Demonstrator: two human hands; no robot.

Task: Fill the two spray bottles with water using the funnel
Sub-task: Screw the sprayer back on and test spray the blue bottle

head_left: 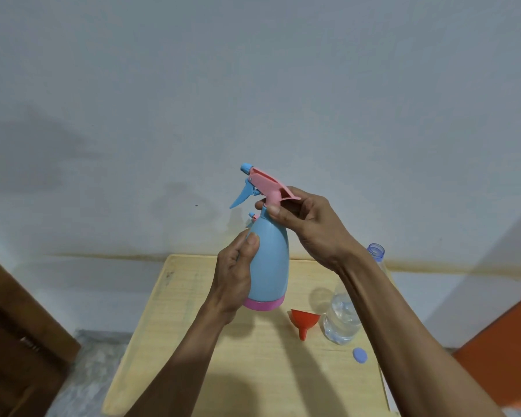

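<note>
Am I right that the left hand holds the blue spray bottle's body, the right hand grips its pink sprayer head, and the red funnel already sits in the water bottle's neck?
Not quite. The head view shows the red funnel lying on the wooden table, beside the water bottle, not in its neck. The rest holds: left hand on the spray bottle, right hand on the sprayer head.

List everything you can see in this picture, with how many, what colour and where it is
spray bottle: 1, blue body, pink base, pink and blue trigger head, held up over the table
second spray bottle: 1, only a pink and blue tip shows behind the held one
funnel: 1, red, lying on the table
water bottle: 1, clear, uncapped, partly filled, at table's right
bottle cap: 1, blue, on the table near the water bottle
table: 1, light wood
left hand: grips the spray bottle body
right hand: pinches the trigger head's neck
</note>
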